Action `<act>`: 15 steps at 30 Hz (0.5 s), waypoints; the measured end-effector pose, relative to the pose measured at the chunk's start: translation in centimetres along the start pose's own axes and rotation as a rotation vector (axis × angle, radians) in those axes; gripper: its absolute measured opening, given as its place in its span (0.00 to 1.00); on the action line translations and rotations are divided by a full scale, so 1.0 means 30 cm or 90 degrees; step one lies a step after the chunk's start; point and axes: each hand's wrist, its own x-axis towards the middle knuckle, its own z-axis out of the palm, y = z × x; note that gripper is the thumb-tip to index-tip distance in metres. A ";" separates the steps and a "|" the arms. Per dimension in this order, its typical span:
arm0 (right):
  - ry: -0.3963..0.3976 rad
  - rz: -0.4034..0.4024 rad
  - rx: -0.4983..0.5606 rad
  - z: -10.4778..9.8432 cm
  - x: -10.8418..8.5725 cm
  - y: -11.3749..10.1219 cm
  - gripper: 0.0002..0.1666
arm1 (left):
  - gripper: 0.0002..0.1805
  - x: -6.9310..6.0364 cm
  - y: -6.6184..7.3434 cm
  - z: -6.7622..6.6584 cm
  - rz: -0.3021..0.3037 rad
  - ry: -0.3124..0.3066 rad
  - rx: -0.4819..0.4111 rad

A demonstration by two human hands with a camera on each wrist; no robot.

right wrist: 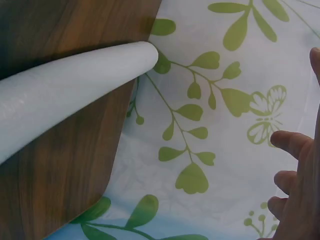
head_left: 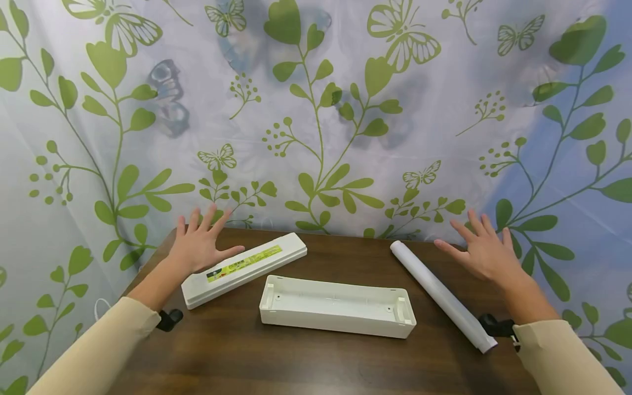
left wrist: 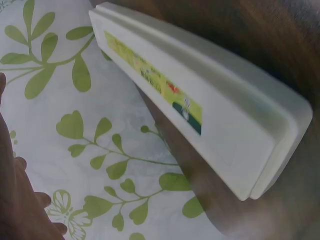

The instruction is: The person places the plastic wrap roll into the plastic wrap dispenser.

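Observation:
My left hand (head_left: 197, 244) is held up with spread fingers, over the far left of the table, holding nothing. Below it lies a long white plastic lid (head_left: 276, 249) with a yellow-green label; the left wrist view shows this lid (left wrist: 225, 115) close up. My right hand (head_left: 486, 252) is also raised, fingers apart, beyond the right side of a white roll (head_left: 439, 291), which looks like plastic wrap. In the right wrist view the roll (right wrist: 75, 80) lies apart from the fingers. Between the two sits an open-topped white plastic box (head_left: 336, 318), its inside bare.
The brown wooden table (head_left: 296, 362) ends at a curtain (head_left: 336, 137) printed with green leaves and butterflies, which hangs behind it and at both sides. A dark wrist mount (head_left: 170, 320) is strapped at my left wrist, another mount (head_left: 496, 326) at my right.

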 end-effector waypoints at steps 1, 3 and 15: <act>0.004 -0.002 0.003 0.004 -0.005 -0.003 0.54 | 0.58 -0.004 0.002 0.006 0.003 0.003 -0.001; 0.016 -0.009 0.006 0.011 -0.015 -0.008 0.54 | 0.58 -0.012 0.008 0.017 0.011 0.009 -0.007; 0.080 -0.055 0.022 0.079 -0.081 -0.027 0.52 | 0.55 -0.078 0.053 0.074 0.045 0.035 -0.058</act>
